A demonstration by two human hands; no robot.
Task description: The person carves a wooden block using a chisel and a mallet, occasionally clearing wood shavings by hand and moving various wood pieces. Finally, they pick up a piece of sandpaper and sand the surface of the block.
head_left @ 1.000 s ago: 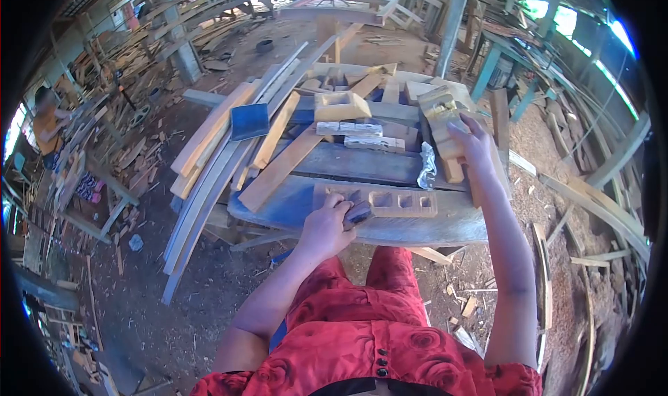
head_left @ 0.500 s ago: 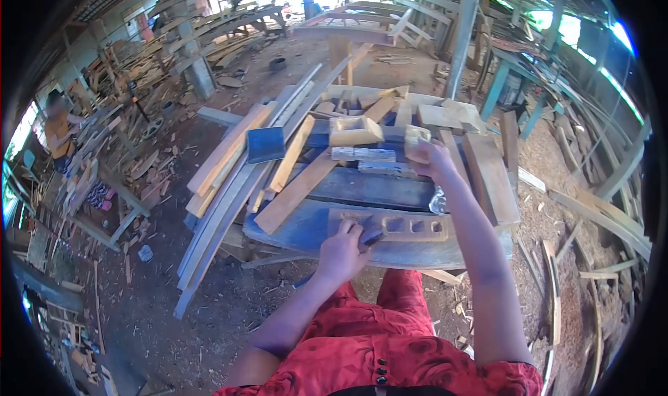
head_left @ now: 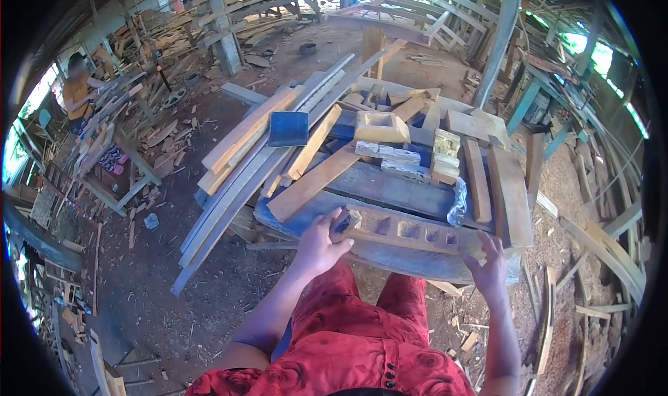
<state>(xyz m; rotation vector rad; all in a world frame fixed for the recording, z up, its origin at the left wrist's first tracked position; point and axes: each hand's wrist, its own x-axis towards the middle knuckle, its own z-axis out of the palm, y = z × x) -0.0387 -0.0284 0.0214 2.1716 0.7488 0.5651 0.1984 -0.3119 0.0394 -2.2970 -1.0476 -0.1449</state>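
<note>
A wooden board with a row of square holes (head_left: 410, 232) lies along the near edge of the bench. At its left end my left hand (head_left: 321, 246) has its thumb and fingers around a dark block (head_left: 342, 222) with a pale end; the exact contact is partly hidden. My right hand (head_left: 491, 265) is empty, fingers apart, just off the board's right end. Beyond the board sit yellowish blocks (head_left: 445, 156), whitish blocks (head_left: 400, 161) and a crumpled clear plastic piece (head_left: 457, 202). A hollowed wooden block (head_left: 381, 127) stands behind them.
Long planks (head_left: 236, 187) and a dark square tray (head_left: 288, 129) lie at the bench's left. Thick boards (head_left: 506, 194) line its right. Scrap timber covers the ground at right. Another person (head_left: 78, 97) works at a bench far left.
My right hand has let go of a yellowish block among the others and come back toward the board's right end. My left hand has shifted slightly at the left end. The view has turned slightly.
</note>
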